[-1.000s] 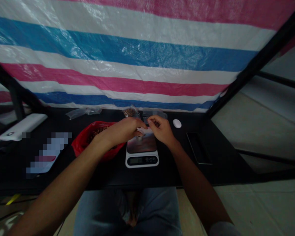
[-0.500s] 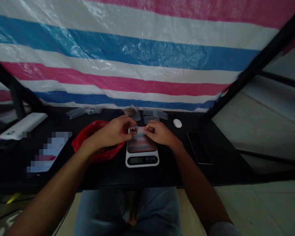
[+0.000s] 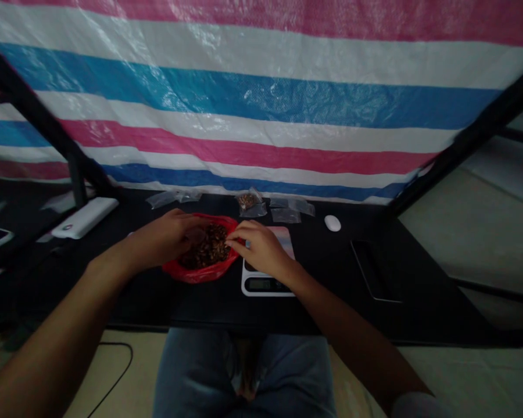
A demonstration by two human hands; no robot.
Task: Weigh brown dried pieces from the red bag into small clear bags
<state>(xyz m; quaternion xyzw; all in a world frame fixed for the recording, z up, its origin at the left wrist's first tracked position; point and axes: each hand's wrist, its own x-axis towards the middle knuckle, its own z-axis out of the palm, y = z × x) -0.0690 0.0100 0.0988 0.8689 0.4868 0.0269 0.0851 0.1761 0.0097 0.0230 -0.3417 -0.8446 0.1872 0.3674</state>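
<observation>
A red plastic bag [image 3: 187,271] full of dark brown bits lies open on the black table. My left hand [image 3: 163,239] hovers over the bag's left side, fingers curled round a small clear bag [image 3: 196,235] that shows only faintly. My right hand [image 3: 258,248] reaches in from the right, fingertips pinched together at the brown bits near the bag's right rim; what they hold is too small to see. The right wrist lies across a white kitchen scale [image 3: 265,285] just right of the red bag.
At the table's back lie a filled small bag [image 3: 248,202] and empty clear bags [image 3: 291,210] [image 3: 172,197]. A white oval object [image 3: 332,223] and a dark phone [image 3: 372,262] are on the right. A white power bank [image 3: 85,216] is on the left. A striped tarp hangs behind.
Both hands have moved left from above the scale to the red bag. My head has turned left, so everything has shifted right in view.
</observation>
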